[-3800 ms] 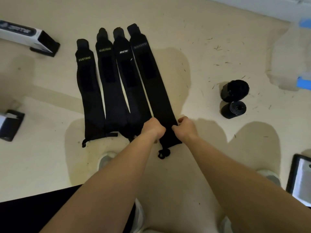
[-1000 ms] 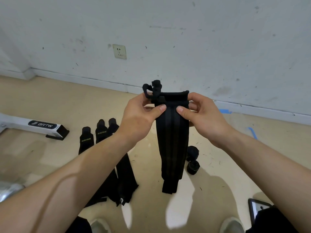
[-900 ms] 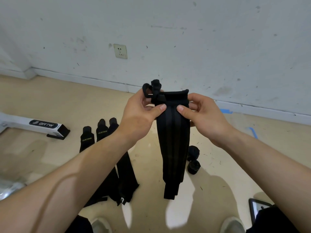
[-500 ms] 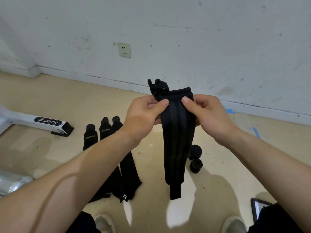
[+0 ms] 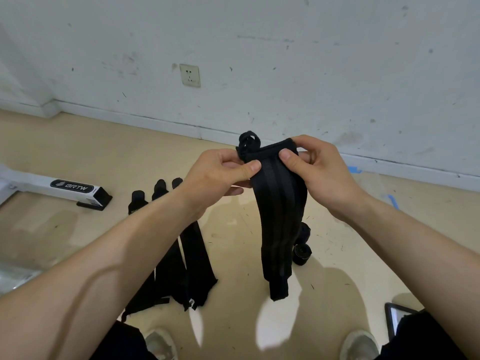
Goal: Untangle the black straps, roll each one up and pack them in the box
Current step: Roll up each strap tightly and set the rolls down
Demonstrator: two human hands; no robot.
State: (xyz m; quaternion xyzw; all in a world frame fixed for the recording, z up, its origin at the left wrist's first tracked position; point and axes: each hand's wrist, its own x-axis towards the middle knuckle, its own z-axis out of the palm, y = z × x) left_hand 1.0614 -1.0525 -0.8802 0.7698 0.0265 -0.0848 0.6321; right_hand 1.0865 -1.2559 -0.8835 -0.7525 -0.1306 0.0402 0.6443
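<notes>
Left hand point(image 5: 220, 175) and right hand point(image 5: 319, 172) both pinch the top edge of one long black woven strap point(image 5: 280, 216) — thumbs pressed flat on its front face, the other fingers curled behind it. The strap hangs straight down in the air between the forearms, with a small black cord loop point(image 5: 248, 141) sticking up at its top left corner. Floor count: three flat black straps point(image 5: 193, 258) side by side, partly hidden by the left forearm; two rolled black straps point(image 5: 302, 252) just behind the hanging one. One white bar with black BRTW label point(image 5: 70, 188) — far left.
</notes>
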